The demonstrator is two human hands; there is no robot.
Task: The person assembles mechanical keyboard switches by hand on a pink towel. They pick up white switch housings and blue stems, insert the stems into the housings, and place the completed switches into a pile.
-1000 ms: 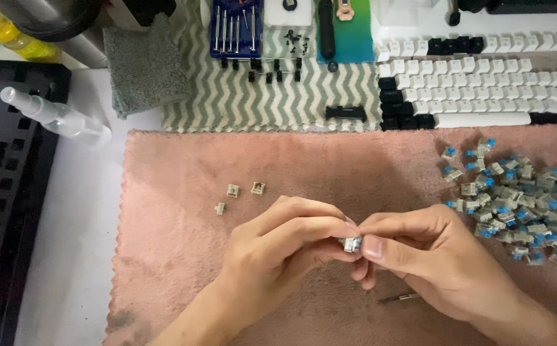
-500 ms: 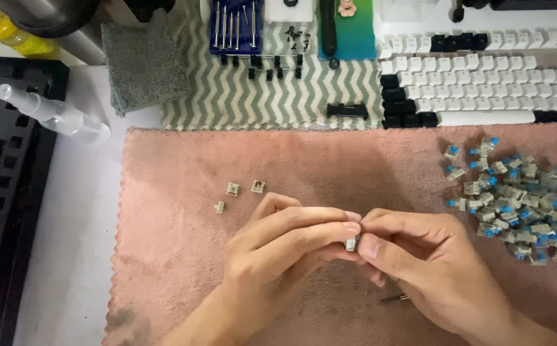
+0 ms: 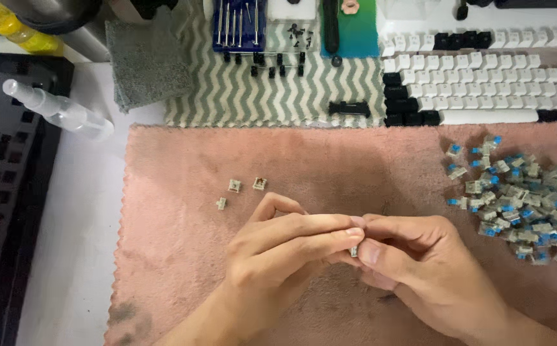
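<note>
Our left hand and right hand met fingertip to fingertip above the pink towel, both wrists coming in from the lower edge of the view. The fingers of both hands were closed narrowly on one small grey switch, which was pinched between them at the middle of the towel and mostly hidden, so only a sliver of it showed. We held the left hand with its knuckles up and fingers stretched to the right; the right hand curled toward it, thumb forward.

Three loose switch parts lay on the towel just up and left of our left hand. A heap of blue-stemmed switches, too many and too crowded for us to count, sat at the towel's right edge. Beyond the towel, rows of white and black keycaps lay on the tabletop, and one clear spray bottle lay on its side to the left.
</note>
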